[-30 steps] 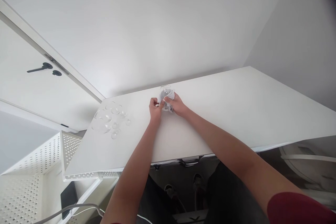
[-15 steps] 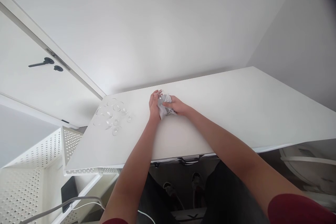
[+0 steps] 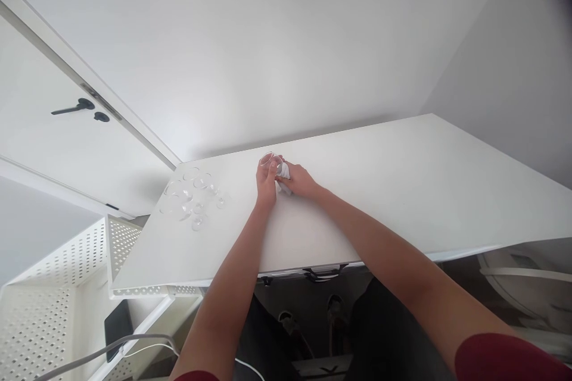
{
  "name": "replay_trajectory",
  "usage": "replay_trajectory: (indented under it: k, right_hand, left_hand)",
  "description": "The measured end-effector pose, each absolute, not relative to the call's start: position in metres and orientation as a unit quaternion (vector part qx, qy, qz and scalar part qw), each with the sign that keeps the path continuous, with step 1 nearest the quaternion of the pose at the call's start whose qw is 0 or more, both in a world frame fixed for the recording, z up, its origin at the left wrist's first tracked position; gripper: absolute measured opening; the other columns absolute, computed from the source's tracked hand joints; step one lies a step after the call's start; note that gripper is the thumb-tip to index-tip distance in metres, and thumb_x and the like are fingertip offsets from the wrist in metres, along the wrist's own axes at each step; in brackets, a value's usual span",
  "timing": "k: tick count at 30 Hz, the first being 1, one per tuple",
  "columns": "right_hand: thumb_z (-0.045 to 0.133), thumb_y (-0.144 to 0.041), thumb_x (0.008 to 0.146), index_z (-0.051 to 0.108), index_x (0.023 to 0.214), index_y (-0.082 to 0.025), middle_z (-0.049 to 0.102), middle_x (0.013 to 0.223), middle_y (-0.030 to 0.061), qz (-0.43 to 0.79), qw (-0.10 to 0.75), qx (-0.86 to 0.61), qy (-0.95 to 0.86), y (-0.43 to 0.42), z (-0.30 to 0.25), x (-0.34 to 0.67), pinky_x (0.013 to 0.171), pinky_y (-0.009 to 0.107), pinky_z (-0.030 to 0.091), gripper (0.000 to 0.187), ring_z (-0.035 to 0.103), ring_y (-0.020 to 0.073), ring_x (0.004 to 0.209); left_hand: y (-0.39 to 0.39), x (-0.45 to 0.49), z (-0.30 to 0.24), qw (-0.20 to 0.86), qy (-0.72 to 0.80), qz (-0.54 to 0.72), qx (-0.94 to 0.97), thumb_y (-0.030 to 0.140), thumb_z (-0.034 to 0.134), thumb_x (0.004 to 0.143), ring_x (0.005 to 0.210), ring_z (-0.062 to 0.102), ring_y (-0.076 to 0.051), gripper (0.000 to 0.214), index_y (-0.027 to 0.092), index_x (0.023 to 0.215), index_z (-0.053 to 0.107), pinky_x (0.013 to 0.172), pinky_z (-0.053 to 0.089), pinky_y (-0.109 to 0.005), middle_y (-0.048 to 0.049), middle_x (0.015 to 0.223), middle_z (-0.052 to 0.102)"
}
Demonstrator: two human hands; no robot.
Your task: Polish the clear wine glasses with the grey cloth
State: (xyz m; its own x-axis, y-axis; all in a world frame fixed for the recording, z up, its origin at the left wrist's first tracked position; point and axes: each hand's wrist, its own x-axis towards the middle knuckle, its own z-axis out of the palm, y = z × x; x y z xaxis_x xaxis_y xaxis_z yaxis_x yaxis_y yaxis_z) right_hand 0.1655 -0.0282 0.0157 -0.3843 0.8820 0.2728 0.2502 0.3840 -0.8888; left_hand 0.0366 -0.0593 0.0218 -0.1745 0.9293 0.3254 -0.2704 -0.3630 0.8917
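My left hand (image 3: 267,180) is wrapped round a small clear glass (image 3: 269,160) held over the white table (image 3: 379,202). My right hand (image 3: 300,181) grips a crumpled white cloth (image 3: 283,171) pressed against the glass from the right. Both hands meet near the table's far edge, just in front of the wall. Only the rim of the glass shows above my left fingers.
Several more clear glasses (image 3: 192,199) stand in a cluster at the table's left end. A white door with a black handle (image 3: 71,108) is on the left. White perforated shelving (image 3: 58,286) and a cable lie below left.
The glass was first upright with the cloth in it, then lay covered by the cloth. Now my left hand has closed round it and its rim shows again.
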Motion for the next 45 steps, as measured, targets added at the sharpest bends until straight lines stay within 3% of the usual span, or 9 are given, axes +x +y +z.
replay_trajectory:
  k: [3,8,11,16,23,31,35,39,45]
  right_hand:
    - [0.079,-0.064,0.08,0.068,0.096,-0.019,0.073,0.088,0.0054,0.515,0.389,-0.318,-0.695,-0.031,0.017,0.166,0.074,0.033,0.049,0.049,0.064,0.0225,0.082]
    - [0.07,-0.074,0.085,0.061,0.081,-0.019,0.061,0.06,0.0014,0.75,0.274,-0.211,-0.564,-0.035,0.021,0.177,0.063,0.033,0.049,0.055,0.057,0.018,0.06]
    - [0.075,-0.069,0.084,0.063,0.08,-0.019,0.062,0.061,0.0011,0.719,0.283,-0.218,-0.597,-0.034,0.022,0.174,0.066,0.032,0.05,0.051,0.058,0.0177,0.062]
    - [0.088,-0.057,0.074,0.069,0.093,-0.018,0.074,0.089,0.005,0.532,0.417,-0.333,-0.657,-0.037,0.022,0.156,0.073,0.031,0.049,0.046,0.064,0.0206,0.082]
    - [0.079,-0.071,0.078,0.063,0.078,-0.019,0.062,0.058,0.002,0.761,0.27,-0.224,-0.545,-0.04,0.027,0.168,0.062,0.033,0.05,0.054,0.057,0.0179,0.058]
    - [0.068,-0.066,0.087,0.064,0.091,-0.02,0.071,0.086,0.0034,0.445,0.435,-0.344,-0.703,-0.025,0.012,0.159,0.072,0.031,0.045,0.047,0.061,0.0199,0.078]
    - [0.057,-0.058,0.096,0.066,0.095,-0.022,0.069,0.08,0.0021,0.358,0.418,-0.379,-0.744,-0.022,0.01,0.166,0.07,0.03,0.041,0.038,0.057,0.0188,0.071]
    - [0.056,-0.042,0.097,0.072,0.106,-0.023,0.072,0.082,0.0029,0.311,0.396,-0.39,-0.771,-0.022,0.011,0.172,0.071,0.03,0.04,0.027,0.057,0.02,0.071]
    - [0.057,-0.033,0.094,0.076,0.119,-0.026,0.076,0.087,0.0019,0.332,0.399,-0.388,-0.761,-0.024,0.013,0.173,0.074,0.03,0.044,0.032,0.062,0.0216,0.077]
  left_hand:
    - [-0.059,0.036,0.023,0.465,0.367,0.684,0.427,0.065,0.073,0.088,0.119,0.07,-0.027,0.055,0.021,0.12,0.067,0.103,0.055,-0.043,-0.0117,0.122,0.074]
    - [-0.059,0.034,0.026,0.533,0.382,0.667,0.353,0.079,0.06,0.088,0.109,0.072,-0.029,0.066,0.019,0.113,0.071,0.09,0.059,-0.041,-0.0139,0.118,0.073]
    - [-0.059,0.035,0.026,0.523,0.38,0.672,0.36,0.078,0.061,0.088,0.107,0.072,-0.027,0.064,0.02,0.113,0.072,0.09,0.058,-0.04,-0.0133,0.119,0.073]
    - [-0.056,0.036,0.022,0.453,0.393,0.705,0.378,0.07,0.067,0.089,0.106,0.072,-0.024,0.056,0.021,0.114,0.07,0.093,0.057,-0.038,-0.0124,0.116,0.074]
    - [-0.058,0.034,0.027,0.503,0.393,0.694,0.331,0.076,0.063,0.088,0.1,0.073,-0.026,0.061,0.018,0.106,0.071,0.085,0.06,-0.038,-0.0131,0.108,0.074]
    - [-0.054,0.032,0.023,0.466,0.383,0.694,0.394,0.069,0.063,0.092,0.121,0.067,-0.026,0.055,0.024,0.123,0.068,0.104,0.053,-0.041,-0.0127,0.132,0.071]
    - [-0.053,0.03,0.02,0.485,0.377,0.664,0.426,0.064,0.072,0.089,0.126,0.065,-0.026,0.056,0.027,0.131,0.064,0.101,0.053,-0.038,-0.012,0.139,0.068]
    - [-0.052,0.03,0.014,0.485,0.416,0.64,0.426,0.058,0.084,0.08,0.112,0.07,-0.023,0.062,0.028,0.129,0.063,0.087,0.056,-0.032,-0.0097,0.13,0.07]
    - [-0.054,0.029,0.016,0.47,0.432,0.627,0.446,0.056,0.086,0.077,0.089,0.069,-0.016,0.046,0.025,0.107,0.07,0.073,0.055,-0.027,-0.0056,0.106,0.071]
